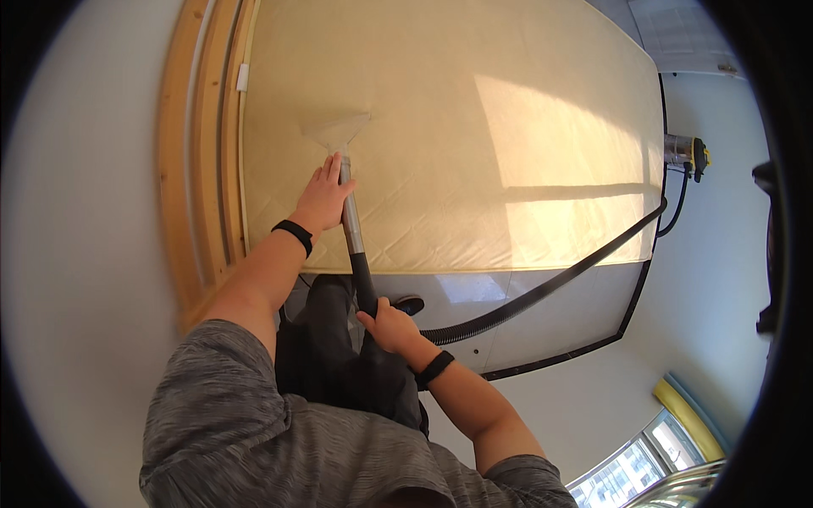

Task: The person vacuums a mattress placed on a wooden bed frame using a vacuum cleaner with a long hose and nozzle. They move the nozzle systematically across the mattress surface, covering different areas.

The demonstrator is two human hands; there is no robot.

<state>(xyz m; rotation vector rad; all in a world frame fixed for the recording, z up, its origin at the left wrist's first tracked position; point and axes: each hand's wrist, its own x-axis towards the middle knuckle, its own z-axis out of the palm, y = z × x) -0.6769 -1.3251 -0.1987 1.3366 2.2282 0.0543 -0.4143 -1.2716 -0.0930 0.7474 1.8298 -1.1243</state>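
Observation:
A vacuum wand (351,222) with a metal tube and a black lower handle slants up from my lap onto a pale yellow mattress (406,76). At its far end a clear, flared nozzle (337,131) lies against the mattress surface. My left hand (324,195) holds the tube just below the nozzle, thumb on the right side and fingers along the top. Lower down, my right hand (393,326) is wrapped around the black handle. From beside that hand a ribbed black hose (525,295) runs off to the right.
The hose leads toward a metal canister vacuum (682,152) with a black and yellow top, beyond the mattress's right end. A wooden slatted headboard (207,127) borders the mattress on the left. Grey floor (542,313) lies along its near edge. A window (631,466) is at lower right.

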